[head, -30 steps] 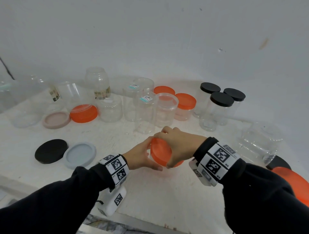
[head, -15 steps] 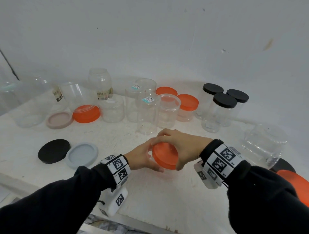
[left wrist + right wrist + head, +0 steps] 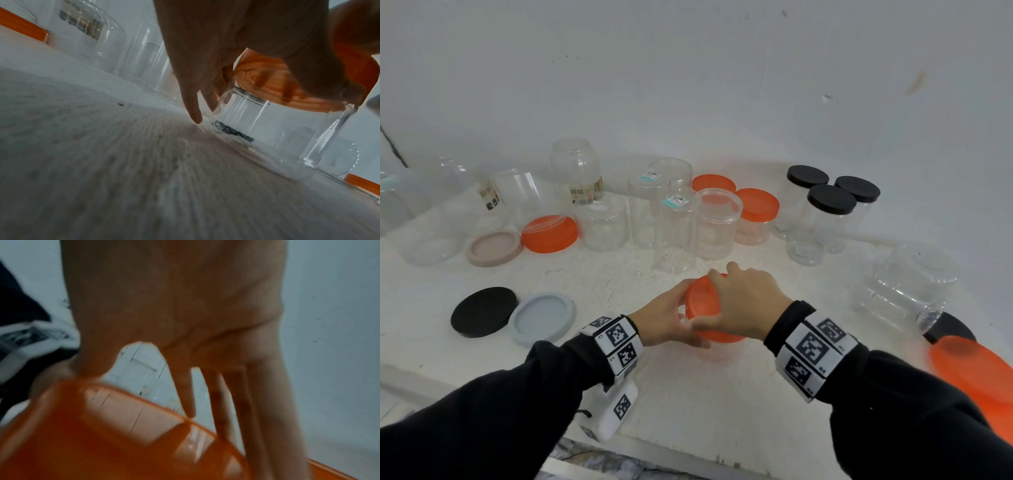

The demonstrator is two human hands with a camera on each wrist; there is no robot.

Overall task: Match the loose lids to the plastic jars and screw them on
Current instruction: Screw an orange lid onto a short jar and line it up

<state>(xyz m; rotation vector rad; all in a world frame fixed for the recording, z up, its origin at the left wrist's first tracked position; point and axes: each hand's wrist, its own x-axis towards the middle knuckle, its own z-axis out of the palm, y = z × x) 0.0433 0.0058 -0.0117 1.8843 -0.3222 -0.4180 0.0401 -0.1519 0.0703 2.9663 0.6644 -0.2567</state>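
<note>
My left hand (image 3: 666, 320) wraps the clear jar (image 3: 265, 129) standing on the desk (image 3: 688, 394); my right hand (image 3: 743, 305) curls over its orange lid (image 3: 702, 301), screwing it on. Next, I judge, more turning until snug.

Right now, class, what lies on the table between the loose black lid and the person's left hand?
In the head view, one pale grey lid lies between the black lid and the left hand.
</note>
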